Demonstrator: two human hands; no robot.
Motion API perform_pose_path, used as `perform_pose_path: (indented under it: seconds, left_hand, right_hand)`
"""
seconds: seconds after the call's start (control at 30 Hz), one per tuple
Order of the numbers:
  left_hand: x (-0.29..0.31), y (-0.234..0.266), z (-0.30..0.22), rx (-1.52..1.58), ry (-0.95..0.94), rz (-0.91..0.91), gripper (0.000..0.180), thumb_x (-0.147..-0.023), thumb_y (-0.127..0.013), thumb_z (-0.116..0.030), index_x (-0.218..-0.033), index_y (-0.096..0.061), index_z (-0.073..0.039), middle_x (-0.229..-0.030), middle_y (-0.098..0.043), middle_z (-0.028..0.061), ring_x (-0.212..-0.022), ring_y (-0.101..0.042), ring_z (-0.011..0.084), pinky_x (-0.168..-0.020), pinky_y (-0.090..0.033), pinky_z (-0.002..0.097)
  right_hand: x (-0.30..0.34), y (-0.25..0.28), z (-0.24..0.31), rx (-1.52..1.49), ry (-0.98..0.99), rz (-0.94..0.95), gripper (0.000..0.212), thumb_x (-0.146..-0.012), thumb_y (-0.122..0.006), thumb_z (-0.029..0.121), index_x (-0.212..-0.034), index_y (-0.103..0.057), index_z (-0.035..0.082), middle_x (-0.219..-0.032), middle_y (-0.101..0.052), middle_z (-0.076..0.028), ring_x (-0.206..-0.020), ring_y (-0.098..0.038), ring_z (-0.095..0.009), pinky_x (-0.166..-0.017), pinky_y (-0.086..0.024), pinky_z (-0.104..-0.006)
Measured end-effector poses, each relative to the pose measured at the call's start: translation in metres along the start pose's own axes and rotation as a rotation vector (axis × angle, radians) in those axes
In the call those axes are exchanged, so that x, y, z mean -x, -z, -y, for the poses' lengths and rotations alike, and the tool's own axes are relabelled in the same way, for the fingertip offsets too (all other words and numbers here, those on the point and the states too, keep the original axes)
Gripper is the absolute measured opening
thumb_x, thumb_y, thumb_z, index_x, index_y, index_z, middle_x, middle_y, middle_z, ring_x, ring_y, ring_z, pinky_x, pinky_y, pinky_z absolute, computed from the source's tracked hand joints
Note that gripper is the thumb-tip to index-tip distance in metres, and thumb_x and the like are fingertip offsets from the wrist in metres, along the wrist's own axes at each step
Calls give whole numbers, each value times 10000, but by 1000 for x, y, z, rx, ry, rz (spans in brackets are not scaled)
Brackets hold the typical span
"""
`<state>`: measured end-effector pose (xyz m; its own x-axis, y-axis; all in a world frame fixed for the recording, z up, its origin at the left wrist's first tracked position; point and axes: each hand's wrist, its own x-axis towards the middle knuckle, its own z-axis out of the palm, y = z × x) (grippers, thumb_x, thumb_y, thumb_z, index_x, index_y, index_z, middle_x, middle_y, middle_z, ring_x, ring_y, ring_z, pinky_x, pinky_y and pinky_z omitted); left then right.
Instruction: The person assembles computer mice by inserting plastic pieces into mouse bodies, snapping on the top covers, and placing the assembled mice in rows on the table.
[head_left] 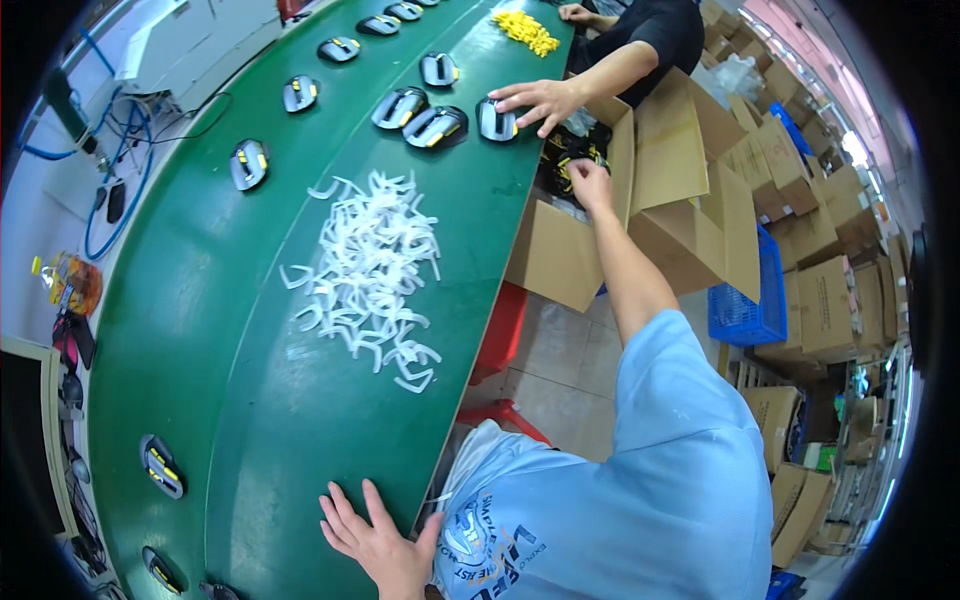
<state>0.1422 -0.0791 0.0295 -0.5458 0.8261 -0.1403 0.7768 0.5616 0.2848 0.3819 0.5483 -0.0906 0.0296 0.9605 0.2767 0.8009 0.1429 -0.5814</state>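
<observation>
My left hand rests on the green worktop near its front edge, fingers spread, holding nothing. Out to the right, my right hand reaches into an open cardboard box. Its fingers close at a small black-and-yellow part among similar dark pieces; the fingertips are partly hidden. Beside the box, a co-worker's hand lies over a grey-and-black, computer-mouse-shaped shell. More such shells sit next to it. Between my hands spreads a heap of bent white translucent plastic strips.
Several mouse-shaped shells line the worktop's far side. Small yellow pieces are heaped near the co-worker. A red stool stands under the edge. A blue crate and stacked cartons fill the right. A power tool hangs at left.
</observation>
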Motion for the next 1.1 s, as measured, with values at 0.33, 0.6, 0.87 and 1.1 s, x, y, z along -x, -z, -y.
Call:
perform_pose_path:
  seconds: [0.33,0.6,0.87,1.1]
  left_hand:
    - [-7,-45,-13,-323,56,-84,836,-934,-636,-256,-1651,-307,19,-1672,-187,471,-1547,-223,657,-1236,-181,757]
    - [-5,-42,-20,-326,88,-93,848,-874,-656,-187,-1622,-332,46,-1663,-206,473,-1547,-219,656,-1242,-170,752]
    - [-12,-41,-22,-290,95,-111,742,-868,-672,-206,-1535,-453,35,-1633,-259,482,-1521,-264,661,-1225,-208,769]
    - [-10,-46,-18,-219,118,-116,713,-842,-702,-193,-1519,-531,-50,-1636,-285,463,-1526,-284,636,-1233,-209,759]
  right_hand:
    - [-30,-28,-106,417,26,124,676,-884,-844,313,-1517,-618,243,-1560,-537,-297,-1411,-551,-471,-1194,-462,-499]
    - [-66,-30,-107,627,10,425,656,-889,-831,362,-1449,-602,108,-1498,-580,-246,-1329,-608,-442,-1148,-501,-486]
    - [-69,-37,-147,497,102,99,531,-899,-817,349,-1350,-676,107,-1321,-663,-250,-1247,-651,-412,-1074,-531,-512]
    - [-110,-42,-199,496,79,354,398,-931,-794,414,-1183,-767,107,-1116,-760,-236,-1095,-723,-409,-984,-569,-504]
